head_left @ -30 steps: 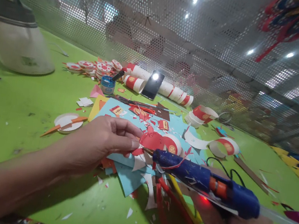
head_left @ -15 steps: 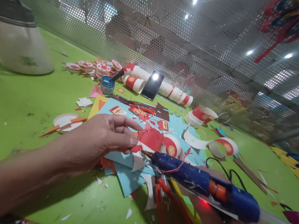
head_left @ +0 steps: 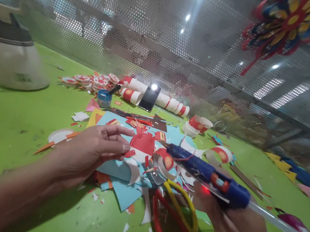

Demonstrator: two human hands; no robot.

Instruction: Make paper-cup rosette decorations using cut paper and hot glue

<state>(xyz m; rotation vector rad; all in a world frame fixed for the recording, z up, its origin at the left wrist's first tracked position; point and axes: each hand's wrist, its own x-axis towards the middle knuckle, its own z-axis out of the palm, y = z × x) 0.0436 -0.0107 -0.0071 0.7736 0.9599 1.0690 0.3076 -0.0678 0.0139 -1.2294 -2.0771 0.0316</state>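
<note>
My left hand (head_left: 99, 146) pinches a small red and white paper cutout (head_left: 142, 142) by its left edge, between thumb and fingers. The cutout is held over a pile of light blue paper sheets (head_left: 118, 168). Wrapped round the grip of a blue hot glue gun (head_left: 194, 164) is my right hand (head_left: 237, 225). The gun's nozzle points left, just right of the cutout's upper edge and apart from it. A clear glue stick (head_left: 271, 218) sticks out of the back. Scissors (head_left: 156, 211) with red and yellow handles lie below the gun.
Behind the paper pile are a blue-lidded jar (head_left: 104, 99), a phone (head_left: 149, 97) with its light on, and red-and-white paper cups (head_left: 196, 125). A large pale container (head_left: 12, 62) stands at left. Paper scraps litter the green table (head_left: 48, 201); a perforated screen (head_left: 155, 41) rises behind.
The glue gun's nozzle has moved from the cutout's lower right edge up and away to its upper right. My left hand still holds the cutout. The camera view has shifted slightly.
</note>
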